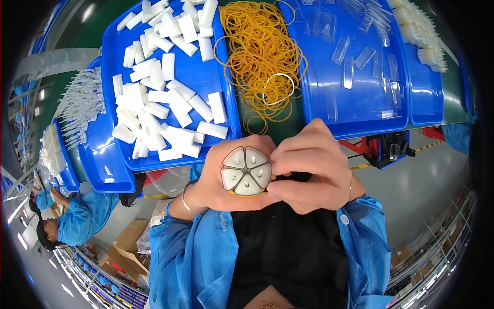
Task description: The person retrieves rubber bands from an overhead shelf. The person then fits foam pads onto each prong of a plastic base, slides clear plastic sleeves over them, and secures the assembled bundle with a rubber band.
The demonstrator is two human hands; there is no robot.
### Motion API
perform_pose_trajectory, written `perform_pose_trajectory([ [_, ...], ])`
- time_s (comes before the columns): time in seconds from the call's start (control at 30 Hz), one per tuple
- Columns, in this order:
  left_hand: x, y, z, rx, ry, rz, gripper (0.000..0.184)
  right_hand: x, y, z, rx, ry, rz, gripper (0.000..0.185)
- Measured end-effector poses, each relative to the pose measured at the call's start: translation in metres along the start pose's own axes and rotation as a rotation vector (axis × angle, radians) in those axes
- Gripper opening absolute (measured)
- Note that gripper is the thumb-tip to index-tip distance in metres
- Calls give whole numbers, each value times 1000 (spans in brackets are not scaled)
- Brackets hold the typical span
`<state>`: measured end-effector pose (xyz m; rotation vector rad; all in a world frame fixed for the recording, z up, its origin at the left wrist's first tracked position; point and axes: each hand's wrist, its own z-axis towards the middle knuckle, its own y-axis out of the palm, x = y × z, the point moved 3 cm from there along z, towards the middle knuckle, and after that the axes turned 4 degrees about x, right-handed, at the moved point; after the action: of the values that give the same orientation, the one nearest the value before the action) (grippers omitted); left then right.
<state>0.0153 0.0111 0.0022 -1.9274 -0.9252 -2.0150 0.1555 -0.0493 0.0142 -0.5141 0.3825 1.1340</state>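
My left hand [212, 177] is wrapped round a bundle of several white wedge-shaped pieces [247, 186], whose ends face up and form a disc. Each wedge has a dark outline and a small hole or peg in its end. A thin yellow edge, like a rubber band, shows at the bundle's lower rim. My right hand [319, 172] is at the bundle's right side, its fingers bent and pinched close to the rim. What those fingertips hold, if anything, is hidden. Just beyond my hands lies a heap of yellow rubber bands [260, 46], with one white band on it.
A blue tray [216, 80] at left holds white foam-like blocks [180, 108]. The right blue tray [355, 110] holds clear plastic strips [348, 72]. White thin-stemmed parts [82, 105] and another white stack [424, 38] stand at the sides. A co-worker [85, 216] is at far left.
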Motion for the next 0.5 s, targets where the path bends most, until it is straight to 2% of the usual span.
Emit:
perform_pose_trajectory([
  [0.07, -3, 1, 3, 13, 76, -33, 32, 0, -1, 0, 62, 21, -19, 24],
  [0.17, -3, 5, 3, 69, 233, 161, 28, -2, -2, 0, 111, 37, -28, 22],
  [0.27, -3, 5, 2, -37, 201, 131, 28, -2, -2, -1, 128, 38, -25, 22],
  [0.4, -3, 5, 1, 17, 241, 185, 29, -2, -3, -1, 120, 39, -28, 23],
  [0.5, 0, 3, 3, -36, 244, 162, 30, -2, -3, -1, 109, 44, -23, 22],
])
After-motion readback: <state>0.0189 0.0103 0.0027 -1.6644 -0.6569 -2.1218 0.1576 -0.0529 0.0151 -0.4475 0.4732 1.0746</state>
